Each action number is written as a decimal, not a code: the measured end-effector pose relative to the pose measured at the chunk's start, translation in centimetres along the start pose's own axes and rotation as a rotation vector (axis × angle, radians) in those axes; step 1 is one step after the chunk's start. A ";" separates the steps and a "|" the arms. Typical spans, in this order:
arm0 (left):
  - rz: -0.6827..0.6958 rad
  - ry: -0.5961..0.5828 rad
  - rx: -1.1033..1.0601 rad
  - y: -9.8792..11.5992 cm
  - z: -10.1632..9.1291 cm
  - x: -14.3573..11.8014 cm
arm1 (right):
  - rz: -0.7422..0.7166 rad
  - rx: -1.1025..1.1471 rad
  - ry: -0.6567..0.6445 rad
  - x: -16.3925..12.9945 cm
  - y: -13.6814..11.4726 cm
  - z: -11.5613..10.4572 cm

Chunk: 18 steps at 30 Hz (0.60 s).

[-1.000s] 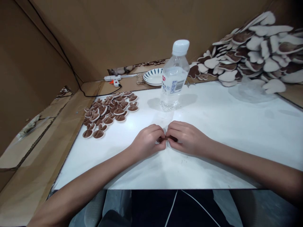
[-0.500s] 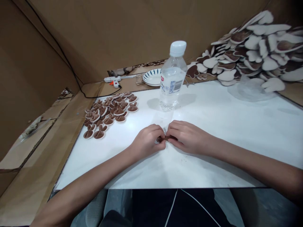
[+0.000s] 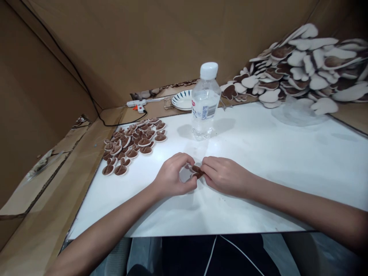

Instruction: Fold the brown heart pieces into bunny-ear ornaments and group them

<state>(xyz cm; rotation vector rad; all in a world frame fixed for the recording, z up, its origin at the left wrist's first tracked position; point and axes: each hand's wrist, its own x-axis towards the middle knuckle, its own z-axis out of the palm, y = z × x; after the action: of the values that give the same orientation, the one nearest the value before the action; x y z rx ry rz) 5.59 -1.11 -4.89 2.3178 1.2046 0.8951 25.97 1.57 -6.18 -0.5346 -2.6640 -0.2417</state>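
While my right hand [image 3: 227, 175] pinches the brown piece [image 3: 197, 169], my left hand [image 3: 174, 177], thumb and fingers parted around its left end, had best press evenly.

Your right hand [image 3: 227, 177] pinches 1 small brown piece [image 3: 196, 169] just above the tabletop [image 3: 276, 161], nearer its near edge than its far edge, while your left hand [image 3: 176, 175] curves beside it, thumb and fingers parted. At the tabletop's far left corner you have a cluster of brown rabbit-eared pieces [image 3: 132, 142] with pale rims. A capped clear bottle [image 3: 204, 111] stands upright between your hands and the far edge. Beyond that edge lie a white glue gun [image 3: 140, 104] with a black cord [image 3: 82, 82] and a patterned plate [image 3: 178, 100], partly behind the bottle. Crumpled clear plastic [image 3: 296, 114] rests at the far right corner, against a high heap of brown-and-white shapes [image 3: 304, 63].
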 end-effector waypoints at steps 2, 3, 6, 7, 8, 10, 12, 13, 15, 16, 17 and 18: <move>-0.050 0.012 -0.039 0.0 -0.5 0.0 | -0.034 -0.041 0.000 -0.1 0.0 -0.1; -0.070 0.017 -0.060 -0.1 -0.6 0.1 | -0.046 -0.059 -0.001 -0.1 0.1 -0.2; -0.102 0.025 -0.110 -0.2 -0.8 0.1 | -0.049 -0.087 0.009 -0.1 0.3 -0.5; -0.106 0.024 -0.121 -0.3 -0.7 0.2 | -0.044 -0.082 0.015 -0.1 0.4 -0.6; -0.107 0.024 -0.130 -0.3 -0.7 0.2 | -0.034 -0.069 0.021 -0.2 0.5 -0.8; -0.104 0.026 -0.136 -0.5 -0.6 0.2 | -0.001 -0.033 0.036 -0.2 0.7 -1.0; -0.106 0.032 -0.127 -0.8 -0.5 0.4 | 0.037 -0.005 0.054 -0.2 0.9 -1.4; -0.116 0.039 -0.123 -1.0 -0.5 0.6 | 0.053 0.006 0.065 -0.2 1.0 -1.6; -0.146 0.053 -0.135 -1.2 -0.5 0.9 | 0.084 0.036 0.088 -0.2 1.2 -2.0; -0.158 0.055 -0.158 -1.2 -0.5 1.1 | 0.104 0.063 0.098 -0.2 1.4 -2.2; -0.162 0.049 -0.190 -1.1 -0.5 1.2 | 0.127 0.098 0.105 -0.2 1.5 -2.4; -0.157 0.038 -0.226 -0.9 -0.5 1.3 | 0.151 0.138 0.109 -0.2 1.6 -2.6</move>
<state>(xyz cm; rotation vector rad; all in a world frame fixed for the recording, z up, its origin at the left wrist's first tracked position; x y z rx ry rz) 5.24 0.54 -4.57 2.0087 1.2131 0.9689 27.72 2.32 -3.83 -0.6549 -2.4979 -0.0406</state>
